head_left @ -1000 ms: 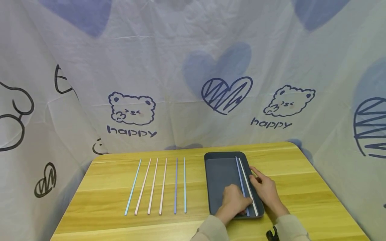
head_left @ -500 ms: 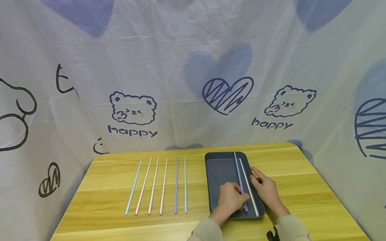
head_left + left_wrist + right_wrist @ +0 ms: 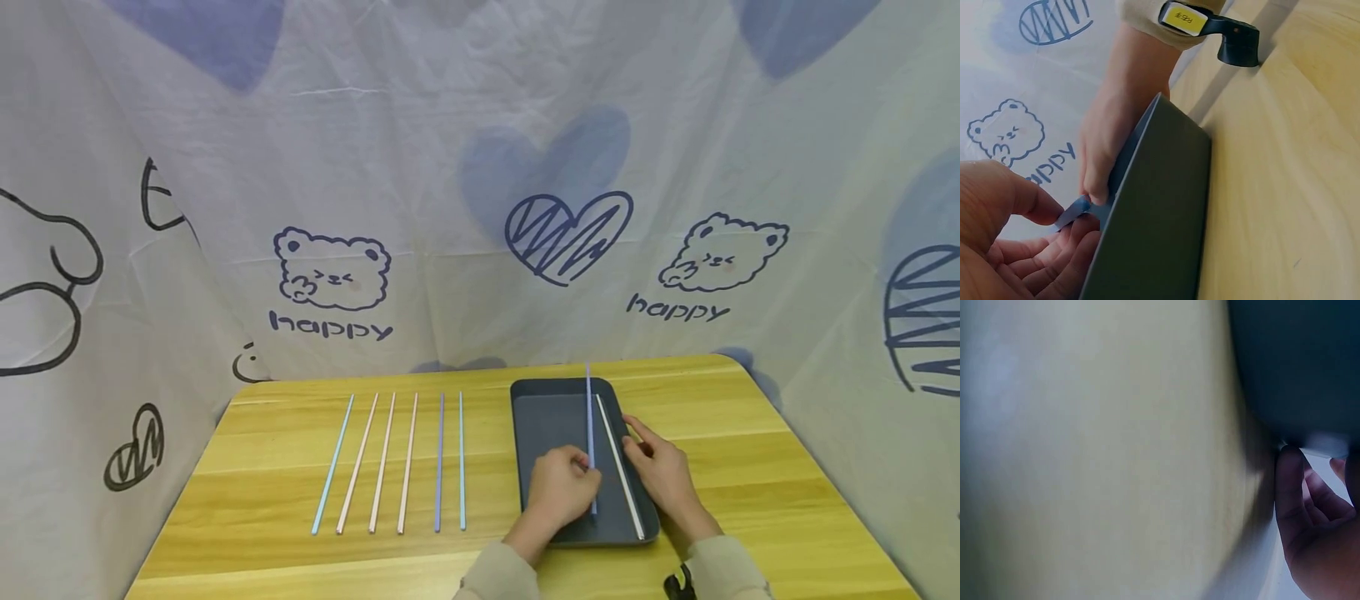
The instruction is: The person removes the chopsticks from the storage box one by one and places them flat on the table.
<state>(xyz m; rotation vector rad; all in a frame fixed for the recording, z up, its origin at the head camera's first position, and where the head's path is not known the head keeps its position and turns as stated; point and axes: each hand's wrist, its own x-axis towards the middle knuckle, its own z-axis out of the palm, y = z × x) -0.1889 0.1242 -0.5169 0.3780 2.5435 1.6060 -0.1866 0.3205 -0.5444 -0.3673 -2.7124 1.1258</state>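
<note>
In the head view, my left hand pinches a purple-blue chopstick between thumb and fingers, over the dark grey baking tray. The chopstick's far end overlaps the tray's far rim in this view. Close by the thumb and fingers of my left hand, the left wrist view shows the blue end of the chopstick. A white chopstick lies along the right side inside the tray. My right hand rests its fingertips and thumb against the tray's right outer side; some fingers are hidden.
Left of the tray on the wooden table lies a row of several chopsticks: light blue, pale pink, purple-blue and light blue. A printed cloth hangs behind and around the table.
My left hand has moved left, carrying the purple-blue chopstick away from the white one; its far end now reaches higher in the view. My right hand stays at the tray's side.
</note>
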